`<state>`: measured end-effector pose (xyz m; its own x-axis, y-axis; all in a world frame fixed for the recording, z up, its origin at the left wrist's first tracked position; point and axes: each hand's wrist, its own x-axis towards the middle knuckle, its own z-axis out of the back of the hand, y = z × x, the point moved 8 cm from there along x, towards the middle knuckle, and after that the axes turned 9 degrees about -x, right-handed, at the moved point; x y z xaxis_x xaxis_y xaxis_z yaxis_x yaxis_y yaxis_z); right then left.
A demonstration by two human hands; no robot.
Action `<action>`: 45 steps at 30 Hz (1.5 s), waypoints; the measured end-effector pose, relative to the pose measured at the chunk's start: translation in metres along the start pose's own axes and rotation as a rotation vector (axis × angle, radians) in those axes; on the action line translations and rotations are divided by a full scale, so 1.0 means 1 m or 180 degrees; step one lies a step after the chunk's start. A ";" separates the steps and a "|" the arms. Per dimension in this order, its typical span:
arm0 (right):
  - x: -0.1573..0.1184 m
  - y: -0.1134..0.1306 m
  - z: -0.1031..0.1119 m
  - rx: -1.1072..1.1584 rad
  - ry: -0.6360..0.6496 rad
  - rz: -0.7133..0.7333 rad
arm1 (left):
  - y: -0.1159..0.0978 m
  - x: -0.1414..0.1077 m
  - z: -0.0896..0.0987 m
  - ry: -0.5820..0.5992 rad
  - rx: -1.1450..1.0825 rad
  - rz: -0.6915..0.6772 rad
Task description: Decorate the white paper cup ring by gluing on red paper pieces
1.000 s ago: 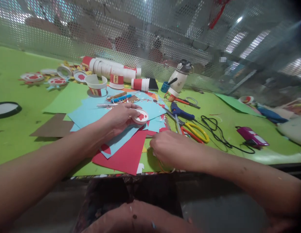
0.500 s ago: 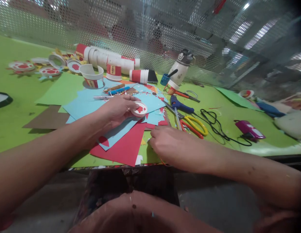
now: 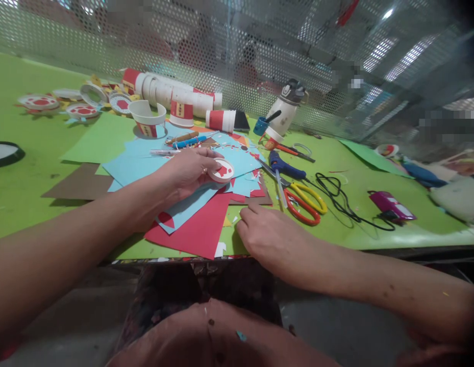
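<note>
Over the green tabletop (image 3: 347,193) and blue paper (image 3: 133,163), a light left hand (image 3: 189,171) pinch on the rim should steady the shallow, round white disc (image 3: 228,172) without creasing its red patches (image 3: 222,169); the right hand (image 3: 267,234) is curled near the scissors (image 3: 303,216), contents, if any, impossible to tell

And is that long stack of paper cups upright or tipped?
Tipped: the stack of paper cups lies lengthwise along the green table.
</note>
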<state>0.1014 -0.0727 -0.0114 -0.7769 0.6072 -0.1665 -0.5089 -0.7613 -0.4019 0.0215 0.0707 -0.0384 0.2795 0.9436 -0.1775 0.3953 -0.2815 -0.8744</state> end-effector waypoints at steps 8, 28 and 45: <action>-0.008 -0.073 -0.007 0.1725 -0.0331 -0.1267 | -0.002 -0.006 -0.004 0.0015 0.0027 0.0045; 0.012 -0.135 -0.070 0.3758 -0.0505 -0.1989 | 0.006 -0.011 -0.007 -0.0098 -0.0024 0.0269; 0.003 -0.144 -0.051 0.3196 -0.1302 -0.1758 | 0.009 -0.011 -0.006 -0.0134 0.0002 0.0301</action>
<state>0.1917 0.0502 0.0003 -0.3323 0.9267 0.1757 -0.7280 -0.3704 0.5769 0.0276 0.0565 -0.0419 0.2785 0.9193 -0.2782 0.3683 -0.3697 -0.8530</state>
